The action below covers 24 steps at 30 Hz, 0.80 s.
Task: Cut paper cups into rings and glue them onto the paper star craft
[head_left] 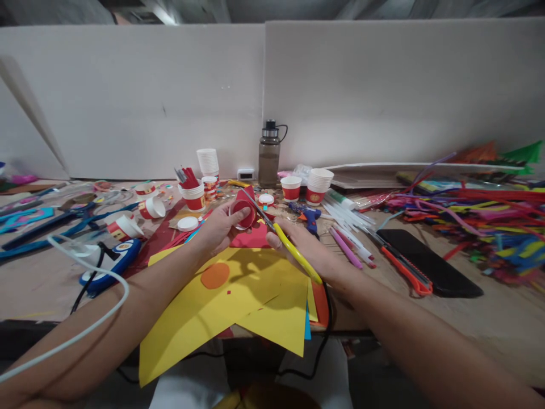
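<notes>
My left hand (221, 227) is closed on a piece of red paper (246, 197), its thumb pressing a round, white-edged red piece, perhaps a cup, against it. My right hand (296, 241) grips yellow-handled scissors (293, 250). Their blades point up and left and lie along the right edge of the red paper; whether they are apart there I cannot tell. Below both hands are large yellow paper sheets (187, 318), with an orange paper circle (215, 276) on top. Another red sheet (251, 237) lies just under the hands.
Paper cups (319, 184) and a water bottle (269, 156) stand at the back. A blue glue gun (310, 217), white sticks (347, 218), a red cutter knife (409, 270) and a black phone (430, 264) lie right. A white cable (123, 298) crosses my left forearm.
</notes>
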Available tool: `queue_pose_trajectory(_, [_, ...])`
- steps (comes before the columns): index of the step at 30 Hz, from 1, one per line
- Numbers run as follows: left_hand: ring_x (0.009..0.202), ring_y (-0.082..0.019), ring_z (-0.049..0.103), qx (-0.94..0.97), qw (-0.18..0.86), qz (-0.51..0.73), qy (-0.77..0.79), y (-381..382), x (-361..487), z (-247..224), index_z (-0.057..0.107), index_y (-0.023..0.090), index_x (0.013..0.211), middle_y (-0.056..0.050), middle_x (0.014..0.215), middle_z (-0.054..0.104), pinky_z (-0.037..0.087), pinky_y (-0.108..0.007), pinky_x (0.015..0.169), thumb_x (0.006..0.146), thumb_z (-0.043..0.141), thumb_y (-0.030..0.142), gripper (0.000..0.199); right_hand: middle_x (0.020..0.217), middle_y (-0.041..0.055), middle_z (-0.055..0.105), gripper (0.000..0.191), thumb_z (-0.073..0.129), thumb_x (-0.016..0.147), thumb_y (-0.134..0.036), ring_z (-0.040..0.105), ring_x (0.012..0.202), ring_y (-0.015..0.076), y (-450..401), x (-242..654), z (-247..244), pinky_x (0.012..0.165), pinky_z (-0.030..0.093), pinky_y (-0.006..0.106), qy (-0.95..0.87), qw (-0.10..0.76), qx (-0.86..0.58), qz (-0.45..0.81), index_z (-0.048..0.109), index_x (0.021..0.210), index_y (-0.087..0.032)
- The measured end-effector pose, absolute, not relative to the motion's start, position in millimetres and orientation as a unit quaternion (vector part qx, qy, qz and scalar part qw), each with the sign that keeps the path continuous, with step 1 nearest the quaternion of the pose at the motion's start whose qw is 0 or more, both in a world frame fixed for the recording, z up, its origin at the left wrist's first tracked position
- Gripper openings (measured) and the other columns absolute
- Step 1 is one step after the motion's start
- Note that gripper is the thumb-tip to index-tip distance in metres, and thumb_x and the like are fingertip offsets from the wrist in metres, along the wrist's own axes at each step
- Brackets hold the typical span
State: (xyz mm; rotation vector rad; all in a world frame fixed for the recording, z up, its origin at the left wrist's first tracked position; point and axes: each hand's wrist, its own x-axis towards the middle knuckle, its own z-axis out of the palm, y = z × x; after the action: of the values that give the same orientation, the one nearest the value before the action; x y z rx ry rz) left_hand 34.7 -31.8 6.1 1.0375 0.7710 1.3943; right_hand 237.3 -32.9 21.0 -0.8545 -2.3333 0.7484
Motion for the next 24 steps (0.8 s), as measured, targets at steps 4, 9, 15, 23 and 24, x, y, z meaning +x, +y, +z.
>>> queue_pose_trajectory(4, [0.063,-0.016,0.067,0.438,0.584,0.596,0.333,-32.2,34.9,7.3,0.063,0.013,0.084,-0.003,0.073,0.068,0.050,-0.021,0.049,0.066,0.081,0.029,0.031,0.080,-0.0002,0.052,0.035,0.040,0.092,-0.054,0.044,0.070,0.0138,-30.7,237.8,20.8,0.062,0.035,0.028,-0.869,0.260,-0.308,0.287,0.042,0.079,-0.022])
queue_pose_trajectory(9, [0.061,-0.015,0.066,0.437,0.580,0.599,0.337,-33.0,36.2,8.1,0.062,0.013,0.084,-0.003,0.073,0.069,0.050,-0.021,0.048,0.064,0.082,0.029,0.033,0.078,-0.0008,0.051,0.034,0.041,0.092,-0.054,0.044,0.071,0.0144,-28.3,238.0,17.7,0.064,0.036,0.028,-0.874,0.256,-0.313,0.269,0.042,0.081,-0.022])
queue_pose_trajectory(15, [0.061,-0.015,0.067,0.429,0.581,0.602,0.341,-33.9,37.5,8.6,0.062,0.012,0.085,-0.004,0.074,0.069,0.050,-0.021,0.048,0.062,0.083,0.029,0.035,0.077,-0.0011,0.050,0.037,0.039,0.092,-0.056,0.043,0.067,0.0134,-30.9,238.6,18.6,0.060,0.031,0.028,-0.868,0.264,-0.317,0.275,0.044,0.080,-0.021])
queue_pose_trajectory(23, [0.063,-0.015,0.068,0.446,0.582,0.594,0.332,-31.4,34.4,5.2,0.062,0.012,0.087,-0.003,0.074,0.069,0.051,-0.020,0.049,0.066,0.081,0.029,0.033,0.075,-0.0013,0.050,0.037,0.042,0.091,-0.056,0.042,0.068,0.0129,-31.0,238.4,19.8,0.059,0.031,0.027,-0.863,0.257,-0.325,0.290,0.045,0.080,-0.020])
queue_pose_trajectory(24, [0.063,-0.015,0.068,0.445,0.581,0.594,0.334,-31.2,34.3,5.1,0.062,0.012,0.087,-0.003,0.074,0.069,0.051,-0.020,0.049,0.066,0.081,0.029,0.033,0.075,-0.0012,0.051,0.037,0.042,0.091,-0.056,0.043,0.068,0.0129,-31.2,238.3,19.8,0.059,0.031,0.027,-0.861,0.258,-0.326,0.291,0.045,0.080,-0.020])
